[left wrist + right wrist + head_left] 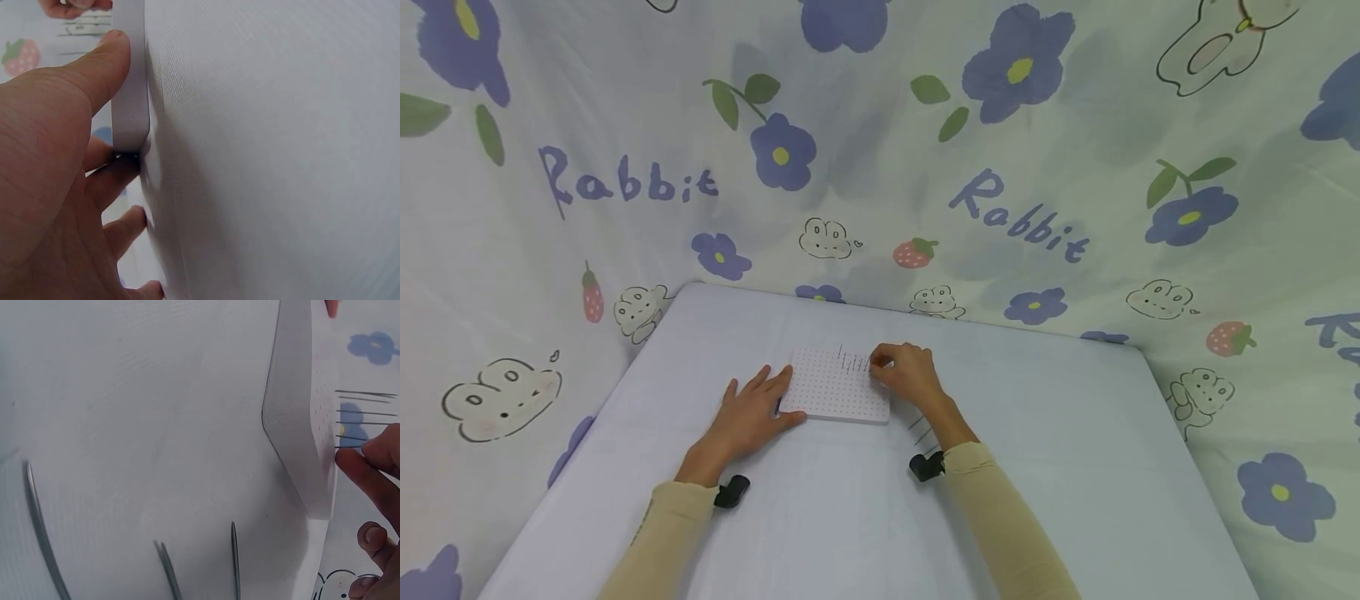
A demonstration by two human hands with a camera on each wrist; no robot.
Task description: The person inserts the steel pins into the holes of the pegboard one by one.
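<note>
A white pegboard dotted with small holes lies flat on the table. Several thin dark needles stand upright in a row near its back edge. My left hand rests against the board's front-left corner, thumb along the front edge and index finger at the left side; the other fingers spread onto the table. At the back-right part of the board, my right hand pinches a needle between thumb and index finger, its lower end at the board's surface. The remaining right fingers curl loosely.
Several loose needles lie on the white tablecloth to the right of the board, partly beneath the right wrist. A patterned curtain with flowers and rabbits hangs behind the table. Black wrist cameras sit on both wrists.
</note>
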